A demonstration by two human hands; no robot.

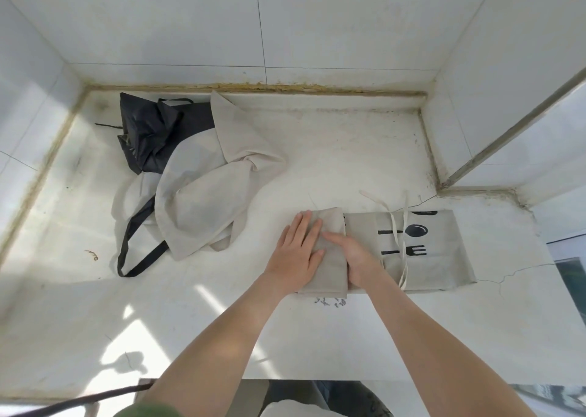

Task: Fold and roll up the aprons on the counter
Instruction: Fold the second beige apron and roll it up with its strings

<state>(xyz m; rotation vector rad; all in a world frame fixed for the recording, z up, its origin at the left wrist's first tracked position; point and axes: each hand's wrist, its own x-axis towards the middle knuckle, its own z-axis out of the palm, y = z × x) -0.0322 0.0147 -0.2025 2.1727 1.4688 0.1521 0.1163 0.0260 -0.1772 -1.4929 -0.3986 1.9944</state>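
Observation:
A beige apron (pixel 421 258) with black spoon and fork prints lies folded into a long strip on the white counter (pixel 333 163), its left end turned over into a flap. My left hand (pixel 298 251) presses flat on that flap with straight fingers. Beside it, my right hand (pixel 355 255) rests at the flap's right edge, fingers bent down against the cloth. A thin beige tie (pixel 393 223) trails across the strip. To the left lies a crumpled heap with a beige apron (pixel 203 201) and a black apron (pixel 149 134).
Tiled walls close the counter at the back and left, and a tiled pillar (pixel 469 115) stands at the right. A black strap (pixel 133 251) loops out from the heap. A dark cord (pixel 79 399) crosses the counter's front edge.

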